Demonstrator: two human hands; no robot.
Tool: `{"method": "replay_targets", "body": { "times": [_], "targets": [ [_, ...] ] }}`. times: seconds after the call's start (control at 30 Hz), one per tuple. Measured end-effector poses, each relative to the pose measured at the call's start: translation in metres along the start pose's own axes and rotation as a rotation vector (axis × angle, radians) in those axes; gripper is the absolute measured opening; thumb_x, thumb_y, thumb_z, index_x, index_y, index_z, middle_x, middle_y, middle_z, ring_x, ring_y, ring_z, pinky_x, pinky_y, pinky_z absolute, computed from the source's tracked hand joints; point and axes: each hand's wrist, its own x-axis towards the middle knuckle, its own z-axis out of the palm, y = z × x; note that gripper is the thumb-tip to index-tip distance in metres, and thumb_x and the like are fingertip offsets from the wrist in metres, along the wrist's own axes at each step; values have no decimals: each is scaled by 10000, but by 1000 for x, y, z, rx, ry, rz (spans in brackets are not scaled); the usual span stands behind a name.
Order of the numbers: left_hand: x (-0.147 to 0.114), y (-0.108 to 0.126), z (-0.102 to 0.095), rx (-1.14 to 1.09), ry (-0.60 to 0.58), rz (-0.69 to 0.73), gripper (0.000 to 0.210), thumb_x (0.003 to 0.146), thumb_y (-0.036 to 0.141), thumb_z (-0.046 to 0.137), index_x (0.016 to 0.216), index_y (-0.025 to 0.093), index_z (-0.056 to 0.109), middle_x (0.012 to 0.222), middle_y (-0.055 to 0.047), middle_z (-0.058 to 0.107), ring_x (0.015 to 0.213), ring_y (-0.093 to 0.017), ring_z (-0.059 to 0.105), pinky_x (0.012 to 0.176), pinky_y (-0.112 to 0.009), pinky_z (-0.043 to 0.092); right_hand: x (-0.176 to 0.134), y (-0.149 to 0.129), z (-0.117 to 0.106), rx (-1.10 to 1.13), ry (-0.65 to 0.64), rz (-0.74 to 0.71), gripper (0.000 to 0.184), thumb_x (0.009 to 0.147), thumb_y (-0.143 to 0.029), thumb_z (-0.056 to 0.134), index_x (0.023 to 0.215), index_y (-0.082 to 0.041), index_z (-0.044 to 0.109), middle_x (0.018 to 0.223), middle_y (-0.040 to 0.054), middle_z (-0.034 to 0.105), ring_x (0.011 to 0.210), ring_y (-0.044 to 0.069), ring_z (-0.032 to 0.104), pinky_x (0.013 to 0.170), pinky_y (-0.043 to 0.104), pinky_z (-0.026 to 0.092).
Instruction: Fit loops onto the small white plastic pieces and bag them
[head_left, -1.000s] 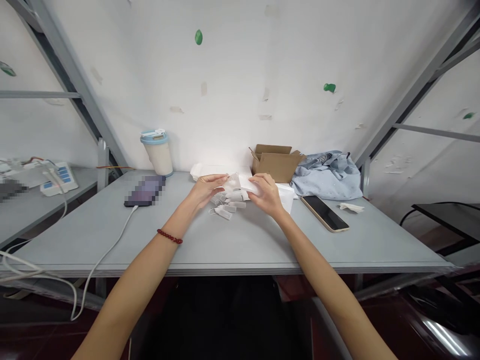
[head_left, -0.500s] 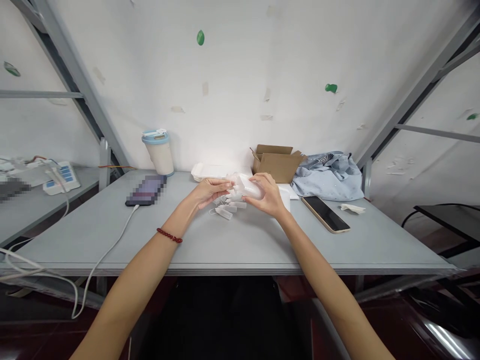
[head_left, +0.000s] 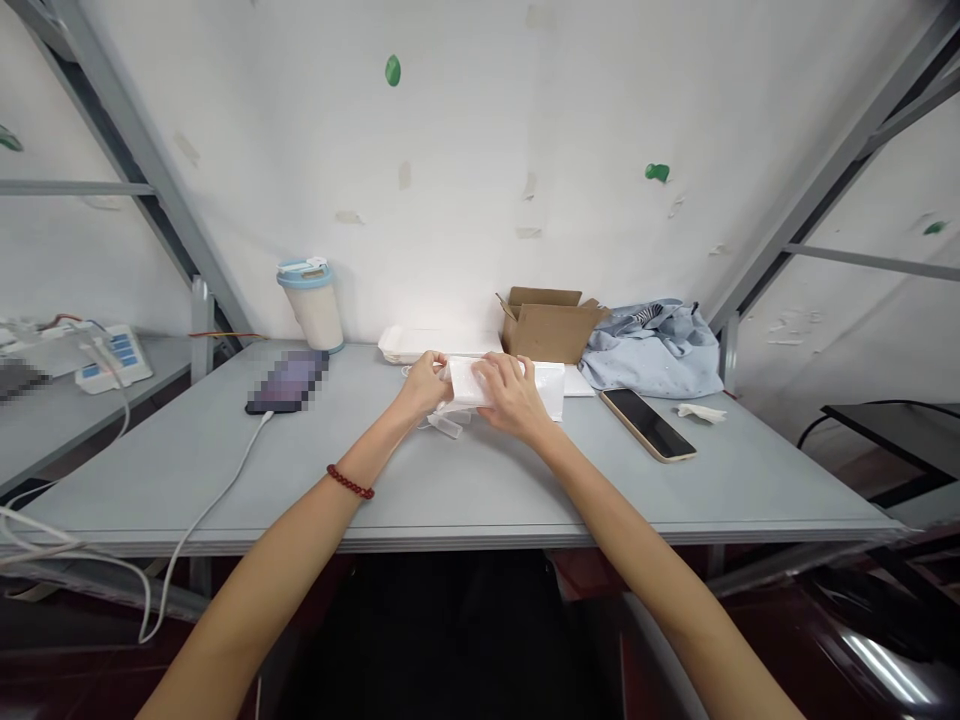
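A white, thin, slightly shiny packet (head_left: 463, 384) is held between my two hands just above the table. My left hand (head_left: 424, 386) is closed in a pinch at its left edge. My right hand (head_left: 514, 393) lies over the packet, fingers curled and gripping it. Below them, small clear plastic pieces with thin loops (head_left: 445, 426) rest on the tabletop, partly covered by the packet. The packet's contents, if any, are hidden. Behind my right hand, a flat white sheet or bag (head_left: 553, 385) shows.
An open cardboard box (head_left: 551, 332) and a folded light-blue cloth (head_left: 652, 355) stand at the back right, a white tray (head_left: 409, 343) behind my hands. A black phone (head_left: 649, 425) lies right; a cup (head_left: 313, 308) and a cabled phone (head_left: 289, 383) are left.
The clear bundle my right hand gripped is out of sight. Both hands now hold a white packet, and it covers most of the small clear pieces. The camera view has shifted slightly.
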Motion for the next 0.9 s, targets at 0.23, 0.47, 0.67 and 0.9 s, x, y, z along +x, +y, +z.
{"method": "replay_targets", "body": {
  "times": [0.23, 0.47, 0.67, 0.9],
  "targets": [
    [-6, 7, 4, -94, 47, -90, 505, 534, 142, 767, 983, 178, 540, 948, -66, 661, 823, -202, 634, 653, -275, 484, -1, -5, 0, -51, -22, 25, 537, 846, -198, 506, 1373, -149, 413, 1467, 218, 376, 1362, 309, 331, 1073, 525, 213],
    [-6, 12, -3, -468, -176, -177, 311, 580, 128, 781, 877, 115, 691, 902, -83, 713, 839, -176, 665, 834, -298, 527, -1, -5, 6, -111, 44, 204, 609, 879, -164, 383, 1473, -104, 265, 1493, 230, 336, 1387, 315, 303, 1072, 567, 219],
    [-6, 13, -1, -417, -95, -173, 111, 616, 148, 747, 700, 108, 685, 703, -68, 695, 683, -167, 659, 714, -296, 554, -2, -1, 11, -108, -14, 243, 528, 869, -60, 343, 1381, -150, 432, 1464, 207, 402, 1338, 307, 381, 1051, 598, 231],
    [-8, 21, -2, -268, -26, -75, 174, 687, 291, 692, 682, 121, 655, 613, -61, 648, 558, -159, 618, 594, -298, 511, -2, 2, 11, -21, -91, 127, 490, 860, -4, 344, 1280, -182, 524, 1338, 146, 569, 1233, 250, 515, 1072, 590, 187]
  ]
}}
